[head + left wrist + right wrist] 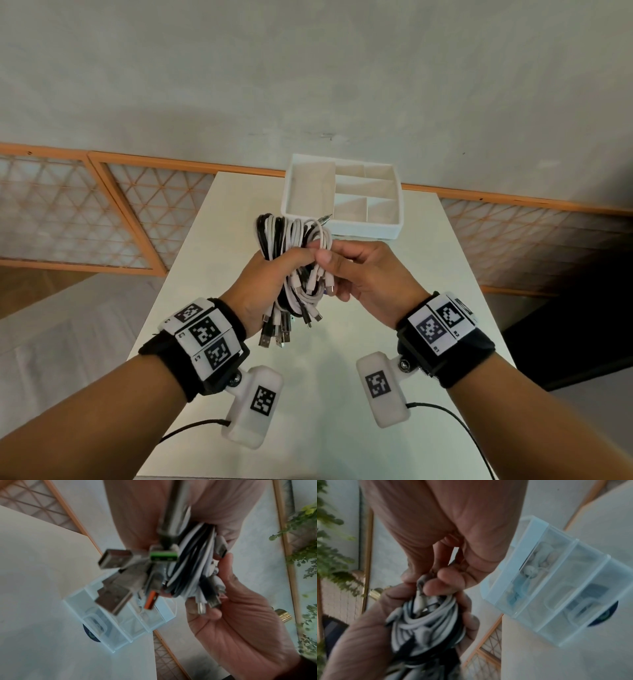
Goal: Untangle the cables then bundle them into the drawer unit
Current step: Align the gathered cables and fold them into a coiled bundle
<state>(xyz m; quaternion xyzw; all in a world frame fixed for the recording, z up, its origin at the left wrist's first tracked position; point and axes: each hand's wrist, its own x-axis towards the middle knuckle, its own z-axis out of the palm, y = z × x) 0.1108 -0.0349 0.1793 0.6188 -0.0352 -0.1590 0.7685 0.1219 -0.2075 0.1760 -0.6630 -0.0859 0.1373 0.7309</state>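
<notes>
A bundle of black and white cables (pixel 291 246) is held upright above the white table (pixel 205 308), its USB plugs (pixel 274 337) hanging below. My left hand (pixel 270 274) grips the bundle round its middle. My right hand (pixel 346 270) pinches the white cables on the bundle's right side. In the left wrist view the plugs (pixel 118 559) fan out in front of my right hand (pixel 240 615). In the right wrist view the cable bundle (pixel 426 622) sits in my left hand (pixel 359 635) below my right hand (pixel 447 580). The translucent drawer unit (pixel 342 198) stands behind, its top tray open in compartments.
The drawer unit (pixel 559 588) holds small items in its lower drawers. Orange-framed lattice panels (pixel 85 212) run behind the table. Green foliage (pixel 305 547) hangs off to the side. Bare tabletop (pixel 318 394) lies below my wrists.
</notes>
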